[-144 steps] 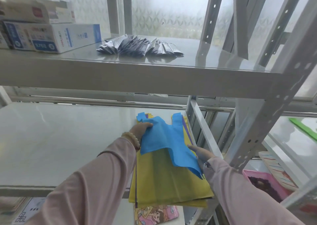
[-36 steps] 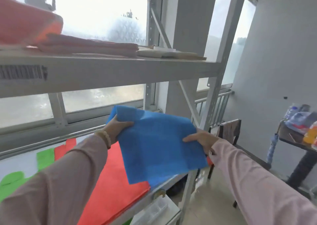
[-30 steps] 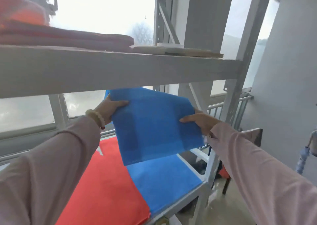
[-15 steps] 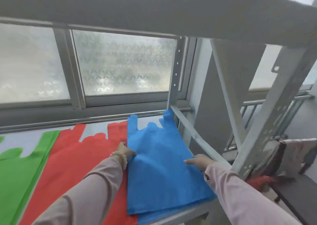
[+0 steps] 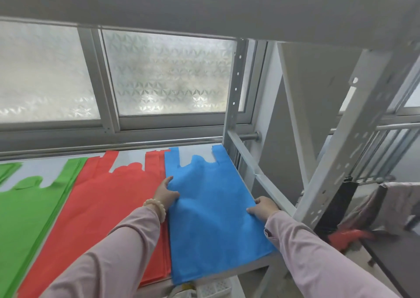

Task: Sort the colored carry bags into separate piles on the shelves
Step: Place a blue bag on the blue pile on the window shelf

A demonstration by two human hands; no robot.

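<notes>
A blue carry bag (image 5: 211,218) lies flat on the blue pile at the right end of the grey shelf (image 5: 134,157), handles toward the window. My left hand (image 5: 167,193) pinches its left edge, thumb on top, beside the red pile (image 5: 102,202). My right hand (image 5: 263,208) grips its right edge by the shelf's side rail. A green pile (image 5: 29,211) lies at the far left, touching the red one. All three piles lie side by side with their handles pointing back.
The upper shelf (image 5: 204,6) hangs close overhead. A back post (image 5: 234,93), a slanted side brace (image 5: 256,168) and a front post (image 5: 354,138) bound the right end. Frosted windows stand behind. Dark cloth (image 5: 386,206) lies off to the right; a white basket (image 5: 213,288) sits below.
I carried the blue bag from the yellow stack on another shelf, held it up, then lowered it onto the blue pile; over the last half second it settled flatter and squarer.
</notes>
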